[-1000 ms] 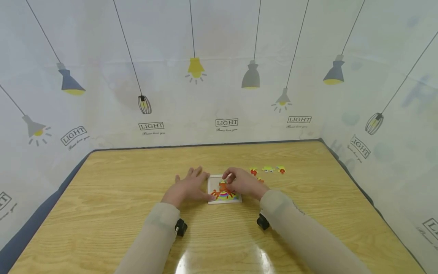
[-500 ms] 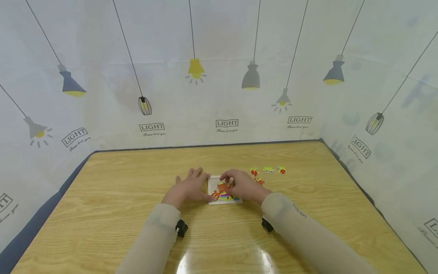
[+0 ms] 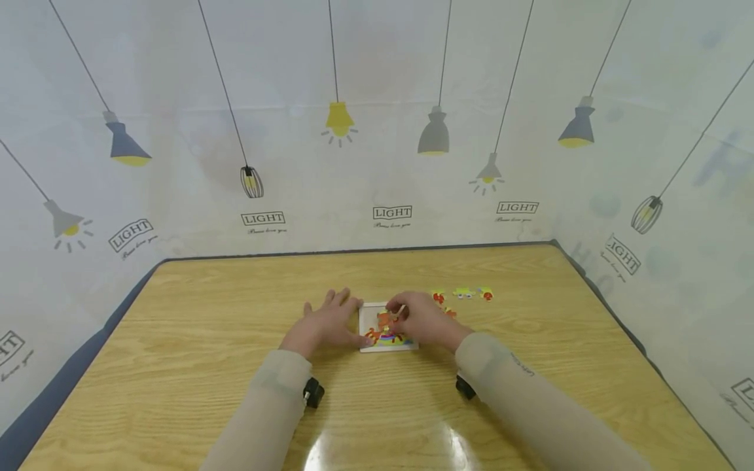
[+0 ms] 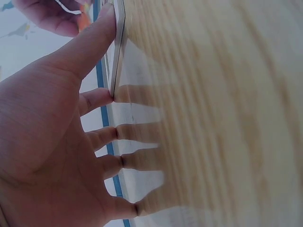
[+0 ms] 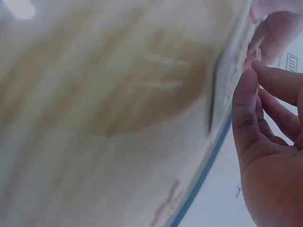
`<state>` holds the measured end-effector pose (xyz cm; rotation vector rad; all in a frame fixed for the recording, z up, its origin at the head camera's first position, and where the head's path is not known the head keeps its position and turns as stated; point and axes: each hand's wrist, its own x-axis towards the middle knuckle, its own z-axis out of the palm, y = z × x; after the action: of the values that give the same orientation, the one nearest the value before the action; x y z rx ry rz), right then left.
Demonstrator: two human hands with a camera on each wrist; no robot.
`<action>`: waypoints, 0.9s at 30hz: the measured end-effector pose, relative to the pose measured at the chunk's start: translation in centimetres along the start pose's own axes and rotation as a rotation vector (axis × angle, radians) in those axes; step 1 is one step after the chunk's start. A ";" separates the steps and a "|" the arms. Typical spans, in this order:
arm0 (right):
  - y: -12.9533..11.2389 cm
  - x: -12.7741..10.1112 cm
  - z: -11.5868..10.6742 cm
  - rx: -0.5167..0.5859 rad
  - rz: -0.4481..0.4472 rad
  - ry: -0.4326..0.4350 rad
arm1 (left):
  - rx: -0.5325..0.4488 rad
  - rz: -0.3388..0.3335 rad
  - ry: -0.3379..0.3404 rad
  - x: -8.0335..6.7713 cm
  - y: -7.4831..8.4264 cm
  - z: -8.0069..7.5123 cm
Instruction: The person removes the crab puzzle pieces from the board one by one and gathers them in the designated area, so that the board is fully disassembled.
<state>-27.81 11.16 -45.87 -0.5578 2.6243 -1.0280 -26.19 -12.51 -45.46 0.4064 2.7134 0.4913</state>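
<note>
A small puzzle tray [image 3: 389, 349] with a white rim lies at the middle of the table, with orange, striped and green puzzle pieces in its near part. My left hand [image 3: 324, 324] rests at its left side, fingers spread with the tips on the table. In the left wrist view, the thumb [image 4: 87, 47] lies on the tray's edge. Over the tray, my right hand [image 3: 427, 320] pinches an orange puzzle piece [image 3: 385, 319] between thumb and index finger. The right wrist view has that piece [image 5: 258, 54] nearly edge-on, partly hidden by the fingertips.
Right of the tray lie several loose puzzle pieces: a red and yellow one [image 3: 438, 297], one with eyes [image 3: 464, 293], another red and yellow one [image 3: 486, 294], and an orange one [image 3: 450, 313] close to the right hand. A printed curtain [image 3: 318, 222] stands behind the wooden table [image 3: 235, 294].
My right hand has shifted slightly over the tray, and the pinched orange puzzle piece has changed its tilt a little. The left hand keeps its place at the tray's left side.
</note>
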 end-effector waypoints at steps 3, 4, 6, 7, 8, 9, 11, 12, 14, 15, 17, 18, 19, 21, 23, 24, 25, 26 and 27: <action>0.1 -0.3 -1.2 0.014 0.010 0.017 | 0.005 0.002 0.003 0.0 0.0 0.0; 0.2 -0.4 -1.7 0.021 0.020 0.022 | 0.006 0.003 0.004 0.0 0.0 0.0; 0.3 -0.7 -2.8 0.022 0.026 0.035 | -0.001 0.005 0.002 0.0 0.0 0.0; 0.4 -1.0 -3.4 0.021 0.028 0.042 | -0.005 0.005 0.001 0.0 0.0 0.0; 0.6 -1.1 -3.9 0.008 0.027 0.055 | -0.011 0.006 0.000 0.0 0.0 0.0; 0.8 -1.3 -4.5 0.000 0.027 0.066 | -0.017 0.007 -0.003 0.1 -0.1 0.0; 1.2 -1.7 -5.5 -0.014 0.027 0.089 | -0.030 0.012 -0.002 0.3 -0.3 0.1; 1.4 -1.9 -6.0 -0.024 0.032 0.101 | -0.032 0.013 -0.002 0.3 -0.3 0.2; 1.9 -2.3 -7.0 -0.033 0.034 0.121 | -0.032 0.013 -0.003 0.3 -0.3 0.1; 2.2 -2.5 -7.5 -0.034 0.039 0.124 | -0.030 0.017 0.002 0.4 -0.5 0.3; 2.7 -2.9 -8.4 -0.051 0.039 0.130 | -0.018 0.014 0.001 0.3 -0.3 0.2; 3.0 -3.0 -8.8 -0.061 0.041 0.134 | -0.015 0.014 0.003 0.3 -0.3 0.1; 3.3 -3.2 -9.3 -0.068 0.042 0.136 | -0.010 0.007 0.000 0.4 -0.3 0.2; 3.9 -3.5 -10.1 -0.085 0.049 0.143 | -0.004 0.007 0.001 0.3 -0.2 0.2; 4.4 -3.8 -10.7 -0.093 0.058 0.157 | -0.001 0.001 -0.003 0.1 0.0 0.1; 4.6 -4.0 -11.1 -0.096 0.060 0.166 | -0.003 0.001 -0.003 0.0 0.0 0.0; 4.8 -4.2 -11.3 -0.095 0.063 0.173 | -0.003 0.000 -0.003 0.0 0.0 0.1; 5.0 -4.4 -11.6 -0.097 0.061 0.180 | -0.006 0.006 0.001 -0.1 0.1 0.0; 5.2 -4.5 -11.7 -0.089 0.062 0.185 | -0.007 0.006 0.000 -0.1 0.1 0.0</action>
<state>-29.56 23.63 -40.67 -0.4161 2.8411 -0.9907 -26.05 -12.46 -45.39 0.4130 2.7105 0.5024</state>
